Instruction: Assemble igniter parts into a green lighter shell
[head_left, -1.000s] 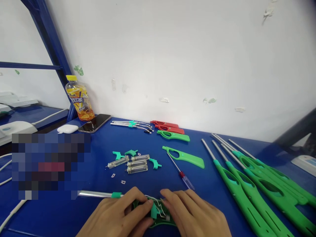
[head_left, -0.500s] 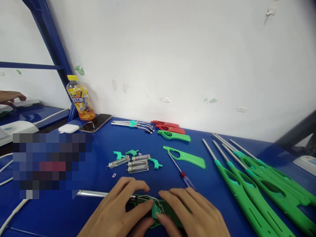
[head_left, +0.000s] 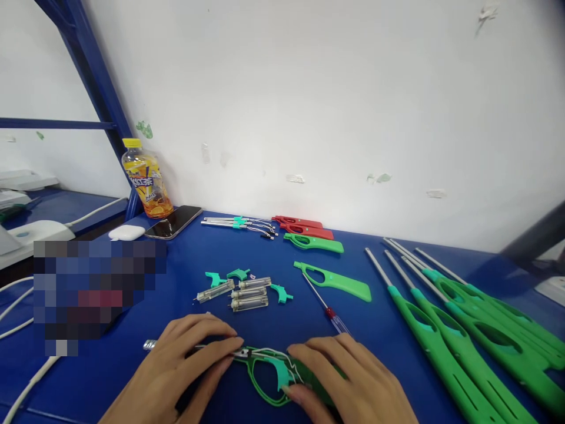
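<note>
An opened green lighter shell (head_left: 257, 390) lies at the table's near edge between my hands. Within its loop sits a teal trigger (head_left: 281, 373), and white wires (head_left: 270, 351) run along the top. My left hand (head_left: 189, 359) pinches the neck end, where a small black-and-white connector (head_left: 242, 353) shows by the fingertips. The metal tube (head_left: 150, 344) sticks out beyond that hand. Over the handle end, my right hand (head_left: 348, 377) is closed, its thumb close to the trigger's lower end; its fingers hide much of the handle.
Clear fuel tanks (head_left: 249, 292) and loose teal triggers (head_left: 282, 293) lie ahead. A screwdriver (head_left: 330, 313) touches a light green shell half (head_left: 338, 280). Several green lighters (head_left: 424, 335) lie right. Behind are red shells (head_left: 306, 231), tube assemblies (head_left: 238, 222), a phone (head_left: 174, 222) and a bottle (head_left: 148, 182).
My left hand has slid left from the trigger to the shell's neck, uncovering the loop and trigger. My right hand stays on the handle. A person's hand at far left has gone from view.
</note>
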### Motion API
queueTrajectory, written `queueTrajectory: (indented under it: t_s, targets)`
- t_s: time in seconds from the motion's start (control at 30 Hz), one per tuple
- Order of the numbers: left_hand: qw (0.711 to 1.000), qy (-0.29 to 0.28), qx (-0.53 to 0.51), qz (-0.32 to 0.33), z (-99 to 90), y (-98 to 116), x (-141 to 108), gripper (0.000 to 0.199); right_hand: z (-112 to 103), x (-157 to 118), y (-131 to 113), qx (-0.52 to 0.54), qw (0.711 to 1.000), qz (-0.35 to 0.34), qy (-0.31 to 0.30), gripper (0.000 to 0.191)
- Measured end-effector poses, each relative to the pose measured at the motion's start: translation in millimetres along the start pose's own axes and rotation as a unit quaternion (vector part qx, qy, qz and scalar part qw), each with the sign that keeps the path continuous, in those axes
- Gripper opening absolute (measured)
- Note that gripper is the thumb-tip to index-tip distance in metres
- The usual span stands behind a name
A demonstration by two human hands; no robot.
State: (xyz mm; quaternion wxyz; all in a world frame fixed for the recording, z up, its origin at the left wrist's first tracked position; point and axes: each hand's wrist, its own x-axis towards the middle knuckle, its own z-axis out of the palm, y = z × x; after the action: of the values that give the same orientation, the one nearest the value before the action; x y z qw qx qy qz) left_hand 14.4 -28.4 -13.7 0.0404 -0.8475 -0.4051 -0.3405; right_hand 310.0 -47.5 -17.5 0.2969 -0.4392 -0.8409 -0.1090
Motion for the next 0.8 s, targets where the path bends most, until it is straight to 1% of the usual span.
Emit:
queueTrajectory:
  t_s: [0.1, 0.2, 0.33, 0.4, 0.5, 0.53, 0.6, 0.67, 0.8]
  targets:
    - [1.000, -0.015, -0.010, -0.009, 1.2, -1.7, -1.4, 0.022, -1.0, -0.4, 1.2, 0.003, 1.000, 0.011, -0.006, 0.038]
    - [0.999, -0.032, -0.030, -0.013, 0.1, 0.2, 1.1, 0.024, -0.6, -1.0, 1.5, -0.001, 1.000, 0.002, -0.011, 0.039]
    - [0.998, -0.036, -0.042, -0.021, -2.0, 1.6, 6.1, 0.028, -0.1, -2.2, 3.6, -0.005, 1.000, 0.000, -0.028, 0.040]
    - [0.999, -0.039, -0.029, 0.000, -3.0, 1.8, 10.0, 0.033, 0.2, -3.3, 4.6, -0.008, 0.999, 0.001, -0.033, 0.040]
    - [0.998, -0.047, -0.008, 0.052, -4.3, 2.2, 15.2, 0.049, 0.9, -5.0, 4.5, -0.010, 0.999, 0.001, -0.043, 0.040]
    - [0.997, -0.053, -0.008, 0.057, -4.4, 2.3, 15.7, 0.053, 1.1, -5.3, 4.1, -0.010, 0.999, 0.000, -0.047, 0.039]
    - [0.997, -0.057, -0.023, 0.049, -3.5, 2.1, 14.0, 0.055, 1.3, -5.5, 3.3, -0.008, 0.999, 0.005, -0.048, 0.040]
    - [0.996, -0.068, -0.044, 0.032, -1.9, 1.2, 9.8, 0.053, 1.3, -5.4, 2.7, -0.008, 0.999, 0.010, -0.044, 0.041]
    - [0.991, -0.118, -0.062, 0.006, 0.3, -0.9, 2.9, 0.049, 1.3, -5.5, 3.2, -0.011, 0.999, -0.001, -0.036, 0.039]
